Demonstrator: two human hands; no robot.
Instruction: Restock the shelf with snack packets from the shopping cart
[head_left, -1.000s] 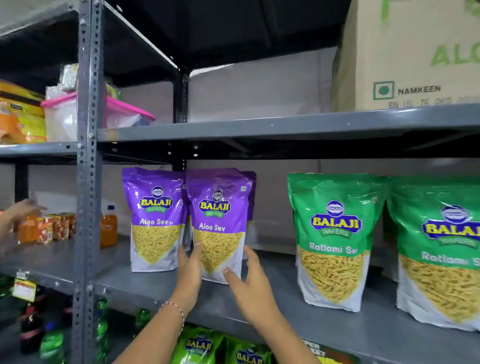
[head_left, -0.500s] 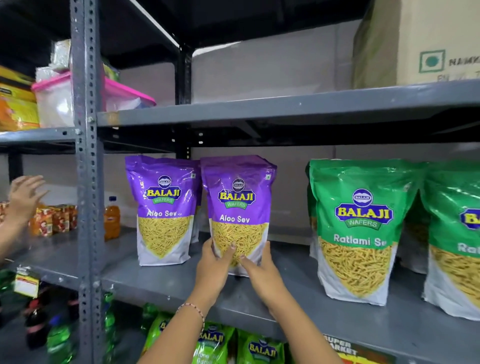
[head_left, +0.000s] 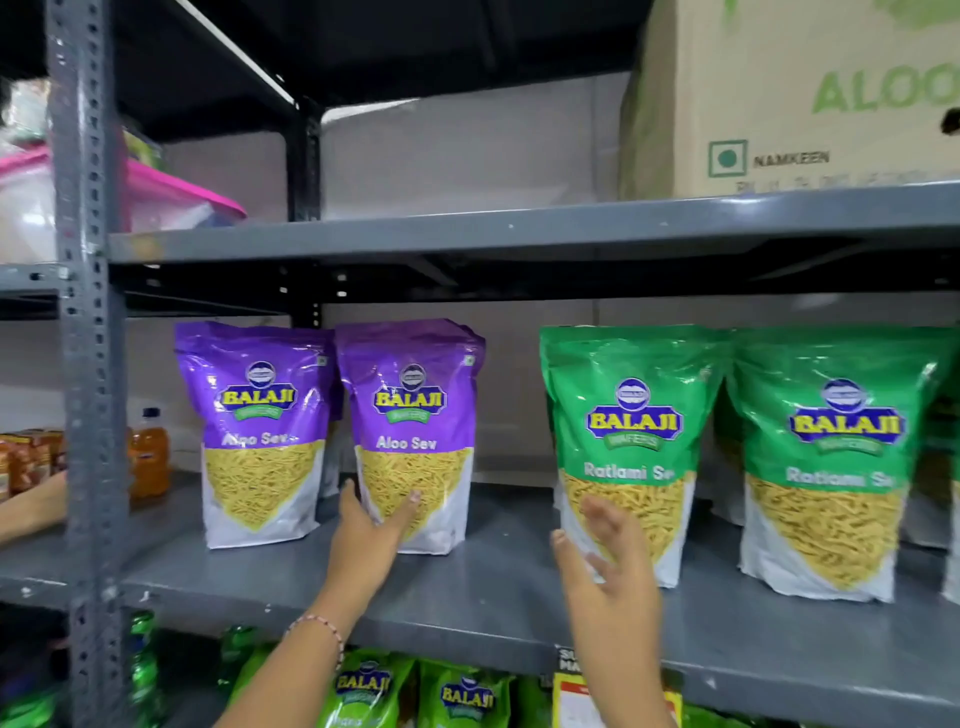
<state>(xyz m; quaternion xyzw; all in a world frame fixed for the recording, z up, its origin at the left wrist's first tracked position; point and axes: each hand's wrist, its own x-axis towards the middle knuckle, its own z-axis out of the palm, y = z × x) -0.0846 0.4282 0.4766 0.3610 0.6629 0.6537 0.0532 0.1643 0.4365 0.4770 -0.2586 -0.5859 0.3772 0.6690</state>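
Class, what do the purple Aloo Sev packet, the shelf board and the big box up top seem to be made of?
Aloo Sev packet: probably glossy plastic film; it creases and glints.
Shelf board: likely grey painted metal; matte and scuffed.
Box: brown printed cardboard, dull.

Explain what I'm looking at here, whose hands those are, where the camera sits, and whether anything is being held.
There is no machine here. A person wears a camera on the head, so the single view looks forward and down at their own hands. They face a grey metal shelf holding upright snack pouches: two purple Aloo Sev packets and green Ratlami Sev packets. The left hand touches the base of the right purple packet. The right hand is open in front of a green packet, gripping nothing.
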